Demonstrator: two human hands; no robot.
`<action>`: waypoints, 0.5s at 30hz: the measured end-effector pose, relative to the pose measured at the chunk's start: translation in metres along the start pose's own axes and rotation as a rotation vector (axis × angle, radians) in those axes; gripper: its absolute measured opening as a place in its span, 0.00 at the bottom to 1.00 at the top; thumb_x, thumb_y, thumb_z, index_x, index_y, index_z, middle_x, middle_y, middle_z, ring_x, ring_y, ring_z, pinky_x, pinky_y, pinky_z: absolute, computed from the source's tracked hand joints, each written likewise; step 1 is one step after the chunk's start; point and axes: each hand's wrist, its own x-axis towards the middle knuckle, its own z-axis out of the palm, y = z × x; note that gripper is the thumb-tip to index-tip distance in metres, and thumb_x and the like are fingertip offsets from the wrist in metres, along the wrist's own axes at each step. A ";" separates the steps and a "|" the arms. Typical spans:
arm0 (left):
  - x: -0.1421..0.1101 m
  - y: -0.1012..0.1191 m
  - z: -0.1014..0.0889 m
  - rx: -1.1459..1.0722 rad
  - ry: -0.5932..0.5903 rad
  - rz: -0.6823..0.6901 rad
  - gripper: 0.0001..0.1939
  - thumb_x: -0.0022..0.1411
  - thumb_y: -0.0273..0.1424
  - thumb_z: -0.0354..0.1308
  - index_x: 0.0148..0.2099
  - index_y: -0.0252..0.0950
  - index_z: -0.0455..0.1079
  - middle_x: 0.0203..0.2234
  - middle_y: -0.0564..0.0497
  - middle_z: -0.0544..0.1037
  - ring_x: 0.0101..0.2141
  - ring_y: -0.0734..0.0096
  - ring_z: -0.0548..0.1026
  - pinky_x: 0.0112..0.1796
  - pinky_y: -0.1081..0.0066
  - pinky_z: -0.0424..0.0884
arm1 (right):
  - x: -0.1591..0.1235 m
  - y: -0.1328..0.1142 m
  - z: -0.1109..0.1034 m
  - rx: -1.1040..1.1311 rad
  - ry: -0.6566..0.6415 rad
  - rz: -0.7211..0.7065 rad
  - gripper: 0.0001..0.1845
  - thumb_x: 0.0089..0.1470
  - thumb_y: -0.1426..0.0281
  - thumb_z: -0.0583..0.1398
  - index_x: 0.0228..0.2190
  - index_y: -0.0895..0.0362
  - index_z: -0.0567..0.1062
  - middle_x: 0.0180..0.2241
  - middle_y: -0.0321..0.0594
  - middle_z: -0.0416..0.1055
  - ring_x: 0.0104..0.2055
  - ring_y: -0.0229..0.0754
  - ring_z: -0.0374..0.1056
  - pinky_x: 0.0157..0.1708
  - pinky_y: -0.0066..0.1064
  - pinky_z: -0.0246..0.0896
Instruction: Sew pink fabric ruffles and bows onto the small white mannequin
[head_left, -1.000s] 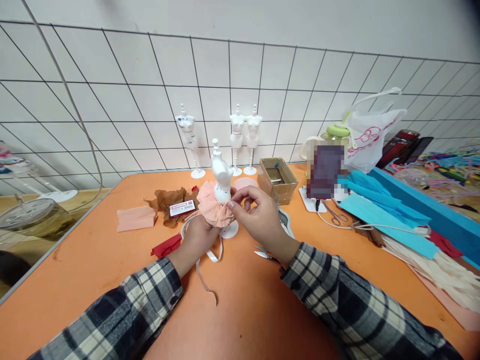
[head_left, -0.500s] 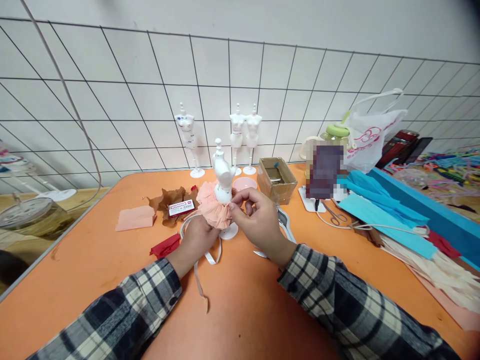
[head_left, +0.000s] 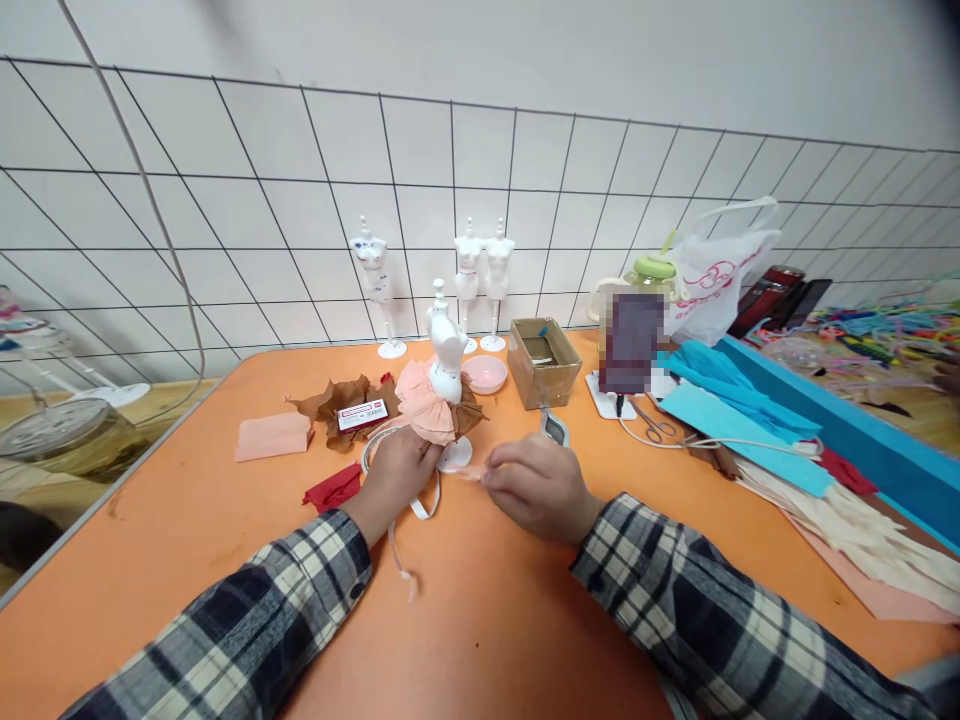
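Observation:
A small white mannequin (head_left: 445, 345) stands on the orange table (head_left: 487, 620), wearing a ruffled pink paper skirt (head_left: 424, 402). My left hand (head_left: 396, 478) is closed on the lower edge of that skirt. My right hand (head_left: 536, 487) rests low on the table to the right of the stand's round base (head_left: 455, 456), its fingers pinched on a small pink scrap (head_left: 471, 473). A pale ribbon (head_left: 411, 515) trails from under my left hand toward me.
Three bare mannequins (head_left: 466, 262) stand by the grid wall. Around them lie brown paper (head_left: 335, 400), a pink sheet (head_left: 272, 436), a red scrap (head_left: 334, 489), a pink dish (head_left: 484, 373), a cardboard box (head_left: 543, 359), scissors (head_left: 655, 426) and blue and cream paper (head_left: 739, 415) at right.
My right hand has left the skirt at the mannequin's waist and dropped to the table by the base, now pinching a pink scrap. My left hand stays on the skirt.

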 end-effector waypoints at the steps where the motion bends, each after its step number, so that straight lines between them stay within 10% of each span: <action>1: 0.000 0.000 -0.001 0.004 0.000 0.011 0.14 0.62 0.32 0.48 0.37 0.35 0.75 0.35 0.43 0.81 0.38 0.57 0.77 0.37 0.65 0.69 | -0.008 0.001 -0.001 -0.054 -0.149 -0.064 0.06 0.59 0.73 0.57 0.29 0.54 0.70 0.35 0.37 0.74 0.31 0.36 0.64 0.32 0.31 0.57; 6: -0.006 0.002 -0.018 0.077 -0.009 0.025 0.17 0.64 0.39 0.47 0.34 0.36 0.73 0.31 0.45 0.79 0.35 0.59 0.75 0.34 0.67 0.66 | -0.024 0.000 -0.005 -0.173 -0.653 -0.059 0.09 0.63 0.71 0.51 0.35 0.56 0.71 0.33 0.40 0.72 0.33 0.39 0.63 0.27 0.32 0.48; 15: -0.034 -0.014 -0.059 0.146 -0.078 0.018 0.20 0.58 0.50 0.53 0.32 0.37 0.71 0.30 0.47 0.76 0.36 0.57 0.71 0.37 0.64 0.63 | -0.018 0.000 -0.017 0.018 -0.760 0.246 0.10 0.55 0.64 0.60 0.38 0.54 0.67 0.33 0.36 0.73 0.35 0.40 0.67 0.28 0.30 0.45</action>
